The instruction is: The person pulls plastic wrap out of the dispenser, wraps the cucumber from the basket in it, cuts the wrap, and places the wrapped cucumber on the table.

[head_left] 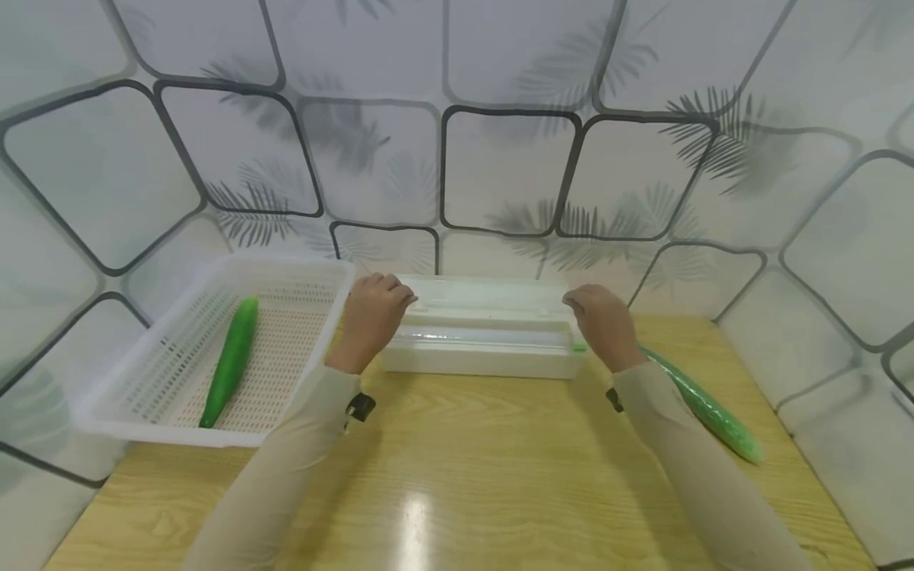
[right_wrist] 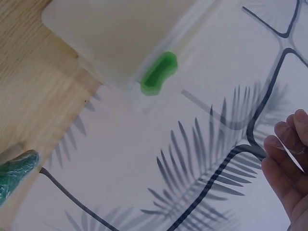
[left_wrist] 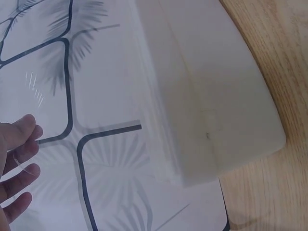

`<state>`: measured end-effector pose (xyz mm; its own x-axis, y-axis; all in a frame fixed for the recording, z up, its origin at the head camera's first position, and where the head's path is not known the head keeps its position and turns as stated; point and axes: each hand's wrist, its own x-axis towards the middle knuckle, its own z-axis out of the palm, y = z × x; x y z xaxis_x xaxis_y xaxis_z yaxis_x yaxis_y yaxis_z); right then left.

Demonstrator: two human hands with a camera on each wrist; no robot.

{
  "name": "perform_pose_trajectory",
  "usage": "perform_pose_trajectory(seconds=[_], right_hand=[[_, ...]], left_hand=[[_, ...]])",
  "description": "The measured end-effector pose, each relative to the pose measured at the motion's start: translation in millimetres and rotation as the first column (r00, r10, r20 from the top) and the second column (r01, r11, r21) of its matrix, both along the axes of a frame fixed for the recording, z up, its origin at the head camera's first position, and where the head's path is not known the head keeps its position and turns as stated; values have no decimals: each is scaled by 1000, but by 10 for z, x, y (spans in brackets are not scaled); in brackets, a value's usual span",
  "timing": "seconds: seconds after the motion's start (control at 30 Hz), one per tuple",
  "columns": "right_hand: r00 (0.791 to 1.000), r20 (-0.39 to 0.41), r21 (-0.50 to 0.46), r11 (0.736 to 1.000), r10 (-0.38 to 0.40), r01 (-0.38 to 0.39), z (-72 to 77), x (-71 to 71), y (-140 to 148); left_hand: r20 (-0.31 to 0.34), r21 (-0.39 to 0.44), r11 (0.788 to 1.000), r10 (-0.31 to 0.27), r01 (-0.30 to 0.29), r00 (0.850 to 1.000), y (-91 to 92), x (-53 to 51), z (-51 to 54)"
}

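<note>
Cling film: located between the hands over the far middle of the table, clear and barely visible. Left hand: thumb and fingertips pinching film at left. Right hand: pinching film at right. Directly below: white film dispenser, with lid raised at the far side, film roll exposed inside and green slide cutter at the right end. Connection of held film to roll: not discernible.

To the right, beyond the dispenser: film-wrapped cucumber, lying on the table, partly behind the right arm. To the left: bare cucumber, lying inside the white plastic basket.

Progress, by judgement: about halfway. Done: one cucumber wrapped, dispenser opened, film in hand. Remaining, presumably: cutting off the film, if not already severed, and wrapping the bare cucumber.

Markings: no brand, label or legible writing on dispenser or basket. On the dispenser end, in the left wrist view: small dark mark, unreadable.
</note>
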<state>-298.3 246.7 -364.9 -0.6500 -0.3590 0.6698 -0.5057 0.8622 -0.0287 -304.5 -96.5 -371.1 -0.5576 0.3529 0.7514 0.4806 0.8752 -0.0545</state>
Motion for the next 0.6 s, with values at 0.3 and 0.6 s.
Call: perform_pose_trajectory(seconds=[0.3,0.6], right_hand=[[998,-67,-35,999,9,-11,83,48,12],[992,-124,-29,999,23,-26,211,116,16]], left_hand=[[-4,23,1000,-8,8,1000,-6,70,143],[-43,29,999,-21,22,999,-13,161,277]])
